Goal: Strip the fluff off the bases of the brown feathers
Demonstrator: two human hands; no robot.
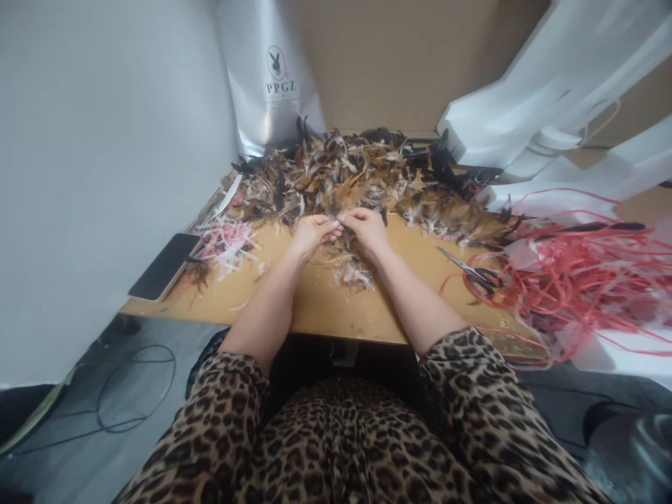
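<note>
My left hand [313, 234] and my right hand [366, 228] meet over the middle of the table, fingers closed in a pinch, thumbs nearly touching. Between the fingertips is the base of a small bunch of brown feathers [344, 197], its tips fanning away from me. How each finger grips it is too small to make out. Just beyond lies a wide heap of brown and black feathers [315, 164]. Below my hands, a few whitish feather scraps [353, 273] rest on the tan tabletop [336, 315].
On the left are a dark-screened phone [166, 266] and a pile of pink and white strips [228, 245]. Scissors [472, 271] lie to the right, against a tangle of red plastic ribbon [593, 280]. A silver bag [276, 91] stands behind; white sheeting [525, 105] rises at back right.
</note>
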